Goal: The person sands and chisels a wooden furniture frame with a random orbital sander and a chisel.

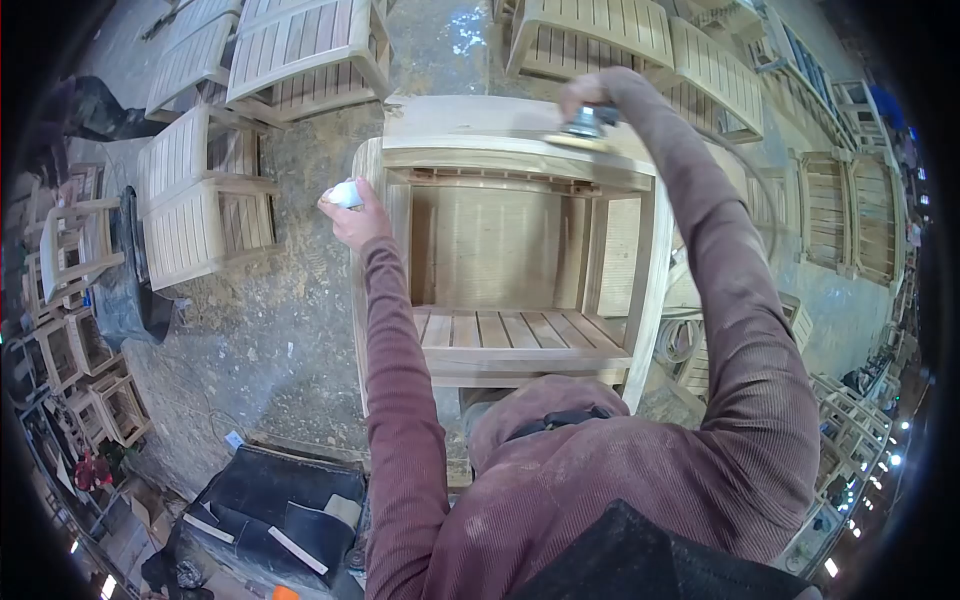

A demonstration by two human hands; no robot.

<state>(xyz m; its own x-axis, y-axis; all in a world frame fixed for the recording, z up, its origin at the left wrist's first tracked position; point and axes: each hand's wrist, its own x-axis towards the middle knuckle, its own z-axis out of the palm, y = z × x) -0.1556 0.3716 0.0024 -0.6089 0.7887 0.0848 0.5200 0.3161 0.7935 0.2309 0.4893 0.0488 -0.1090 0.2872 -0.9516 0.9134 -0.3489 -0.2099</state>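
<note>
A pale wooden furniture frame (640, 270) with a slatted lower shelf (520, 330) stands in front of me. My right hand (588, 92) is closed over a handheld sander (583, 125). Its round yellowish pad is against the far upper part of the frame, beside a wide pale board (460, 118); the sander is slightly blurred. My left hand (362, 217) is at the frame's left upper corner, closed around a small white rounded object (346, 194). What that object is, I cannot make out.
Slatted wooden furniture pieces stand at upper left (300, 50), left (185, 230), top right (600, 30) and right (850, 215). A coiled hose (680, 338) lies right of the frame. Black sheeting (270, 500) with pale strips is at lower left. Another person's dark-clothed leg (110, 110) shows at far left.
</note>
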